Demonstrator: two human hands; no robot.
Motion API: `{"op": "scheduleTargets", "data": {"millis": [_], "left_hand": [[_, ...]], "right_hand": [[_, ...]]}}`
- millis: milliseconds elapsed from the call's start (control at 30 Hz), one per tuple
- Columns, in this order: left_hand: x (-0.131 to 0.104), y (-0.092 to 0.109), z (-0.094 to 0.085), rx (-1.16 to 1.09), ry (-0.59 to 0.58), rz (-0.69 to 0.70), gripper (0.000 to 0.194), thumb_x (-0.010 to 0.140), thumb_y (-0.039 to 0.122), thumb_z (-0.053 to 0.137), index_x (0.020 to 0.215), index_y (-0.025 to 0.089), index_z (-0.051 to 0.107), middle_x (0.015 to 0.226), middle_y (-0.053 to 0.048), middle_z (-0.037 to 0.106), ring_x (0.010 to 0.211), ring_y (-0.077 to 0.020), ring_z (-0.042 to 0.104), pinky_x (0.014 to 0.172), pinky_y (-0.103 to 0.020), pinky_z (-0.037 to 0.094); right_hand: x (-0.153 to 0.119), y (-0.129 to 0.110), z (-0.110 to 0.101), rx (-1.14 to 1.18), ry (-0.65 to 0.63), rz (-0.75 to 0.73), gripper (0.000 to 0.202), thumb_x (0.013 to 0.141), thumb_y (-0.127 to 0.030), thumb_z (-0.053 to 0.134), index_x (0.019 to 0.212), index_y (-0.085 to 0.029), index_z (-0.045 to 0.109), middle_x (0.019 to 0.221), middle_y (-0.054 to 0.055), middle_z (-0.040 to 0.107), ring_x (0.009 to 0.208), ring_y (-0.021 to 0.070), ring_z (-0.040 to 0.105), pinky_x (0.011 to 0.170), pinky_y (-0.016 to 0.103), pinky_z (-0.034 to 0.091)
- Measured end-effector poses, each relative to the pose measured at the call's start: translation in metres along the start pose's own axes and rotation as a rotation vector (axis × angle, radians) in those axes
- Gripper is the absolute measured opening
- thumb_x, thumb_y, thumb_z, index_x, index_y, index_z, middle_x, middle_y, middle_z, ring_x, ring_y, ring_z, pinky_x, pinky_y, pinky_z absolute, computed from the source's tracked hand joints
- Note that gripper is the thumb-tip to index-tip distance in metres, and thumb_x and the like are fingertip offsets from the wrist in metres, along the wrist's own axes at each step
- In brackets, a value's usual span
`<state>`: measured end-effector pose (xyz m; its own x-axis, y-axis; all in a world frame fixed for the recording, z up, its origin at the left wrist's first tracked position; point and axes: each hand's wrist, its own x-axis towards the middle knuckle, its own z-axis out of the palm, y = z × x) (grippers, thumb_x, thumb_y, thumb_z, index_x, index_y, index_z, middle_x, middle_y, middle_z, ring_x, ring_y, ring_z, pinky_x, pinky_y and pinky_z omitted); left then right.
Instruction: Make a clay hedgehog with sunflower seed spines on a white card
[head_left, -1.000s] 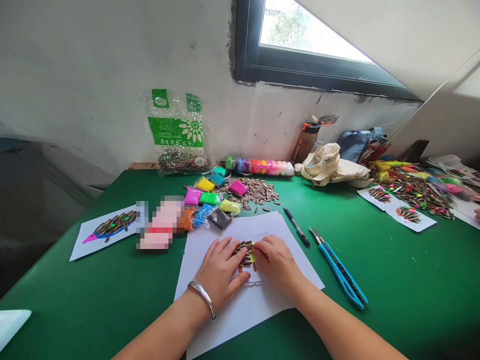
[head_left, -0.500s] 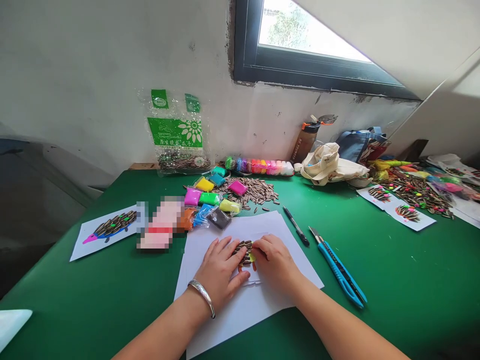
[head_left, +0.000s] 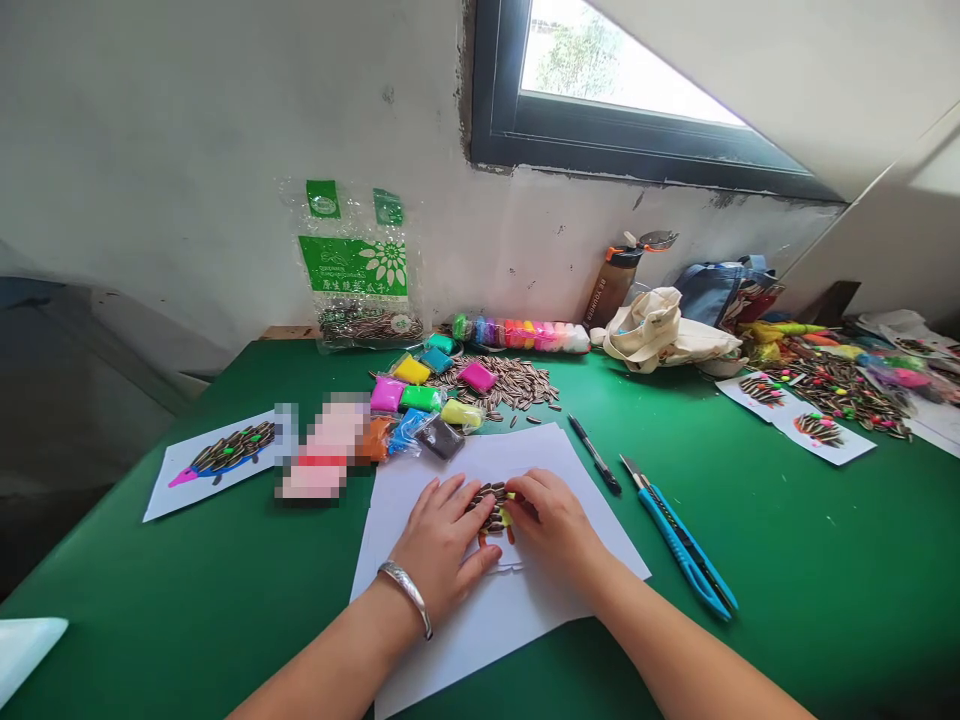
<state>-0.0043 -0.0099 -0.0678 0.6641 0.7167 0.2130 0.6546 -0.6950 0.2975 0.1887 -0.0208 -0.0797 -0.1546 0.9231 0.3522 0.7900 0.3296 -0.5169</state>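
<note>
White paper sheets (head_left: 457, 640) lie on the green table. On them is a small figure of striped sunflower seeds (head_left: 493, 508) over yellow clay, with short orange-brown legs. My left hand (head_left: 444, 535), a silver bangle at its wrist, rests flat on the paper with fingers spread, the fingertips on the figure's left side. My right hand (head_left: 551, 520) is at the figure's right edge, its thumb and fingers pinched together over the yellow part. Whatever lies between those fingertips is hidden.
A blue cutter (head_left: 686, 545) with its blade out and a black pen (head_left: 595, 455) lie right of the paper. Clay packets (head_left: 420, 398) and loose seeds (head_left: 517, 385) are behind it. A hedgehog picture (head_left: 217, 460) lies left, a brown bottle (head_left: 611, 290) at the back.
The view has shifted very slightly. My right fingers have moved a little at the figure's right edge; my left hand stays in place on the paper.
</note>
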Motion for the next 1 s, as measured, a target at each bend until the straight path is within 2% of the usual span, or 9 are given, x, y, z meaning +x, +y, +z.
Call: {"op": "scheduleTargets", "data": {"millis": [200,367,433,500,633,833,1000], "left_hand": [[0.001,0.001,-0.003,0.005,-0.024,-0.010,0.046,0.083,0.036,0.056,0.127,0.022,0.053,0.133,-0.008,0.053,0.125,-0.0319,0.042,0.104,-0.056,0.033],[0.000,0.001,-0.005,0.001,-0.053,-0.016,0.048,0.084,0.036,0.055,0.129,0.021,0.051,0.135,-0.009,0.050,0.127,-0.0328,0.040,0.104,-0.057,0.031],[-0.001,0.000,-0.004,-0.005,-0.054,-0.017,0.050,0.084,0.037,0.054,0.131,0.021,0.048,0.136,-0.009,0.049,0.128,-0.0323,0.039,0.104,-0.057,0.031],[-0.001,0.000,-0.003,-0.014,-0.044,-0.019,0.052,0.084,0.036,0.055,0.132,0.022,0.046,0.137,-0.010,0.048,0.128,-0.0320,0.039,0.105,-0.057,0.030],[-0.003,-0.001,-0.003,-0.026,-0.034,-0.021,0.054,0.082,0.035,0.057,0.133,0.021,0.045,0.137,-0.010,0.047,0.129,-0.0311,0.038,0.106,-0.055,0.030],[-0.004,-0.002,-0.001,-0.031,-0.048,-0.036,0.054,0.083,0.037,0.056,0.133,0.022,0.045,0.138,-0.009,0.047,0.129,-0.0308,0.037,0.107,-0.055,0.029],[-0.004,-0.002,0.001,-0.029,-0.036,-0.032,0.054,0.083,0.037,0.056,0.133,0.022,0.046,0.138,-0.009,0.047,0.129,-0.0305,0.037,0.107,-0.054,0.029]], "right_hand": [[0.001,0.003,-0.008,0.038,-0.010,0.006,0.013,0.082,-0.014,0.052,0.090,-0.019,0.062,0.077,0.004,0.061,0.075,0.0170,0.054,0.068,0.028,0.043],[0.032,0.024,-0.025,-0.032,0.049,0.018,0.017,0.086,-0.015,0.048,0.093,-0.019,0.063,0.086,0.005,0.064,0.078,0.0168,0.057,0.071,0.028,0.043],[0.052,0.033,-0.027,-0.199,-0.003,0.012,0.019,0.086,-0.013,0.047,0.091,-0.019,0.064,0.086,0.005,0.064,0.081,0.0171,0.057,0.072,0.027,0.041],[0.071,0.040,-0.025,-0.424,-0.100,-0.064,0.023,0.086,-0.009,0.045,0.092,-0.019,0.065,0.086,0.006,0.064,0.083,0.0178,0.055,0.071,0.027,0.039],[0.095,0.047,-0.016,-0.502,-0.187,-0.167,0.017,0.082,-0.009,0.051,0.078,-0.019,0.064,0.081,0.007,0.064,0.081,0.0190,0.051,0.072,0.028,0.034],[0.102,0.049,-0.006,-0.588,-0.194,-0.158,0.014,0.084,-0.011,0.048,0.081,-0.016,0.060,0.087,0.009,0.061,0.084,0.0209,0.048,0.070,0.030,0.030],[0.095,0.054,-0.010,-0.622,-0.159,-0.099,0.017,0.085,-0.008,0.043,0.088,-0.014,0.058,0.091,0.012,0.059,0.084,0.0212,0.047,0.073,0.030,0.030]]}}
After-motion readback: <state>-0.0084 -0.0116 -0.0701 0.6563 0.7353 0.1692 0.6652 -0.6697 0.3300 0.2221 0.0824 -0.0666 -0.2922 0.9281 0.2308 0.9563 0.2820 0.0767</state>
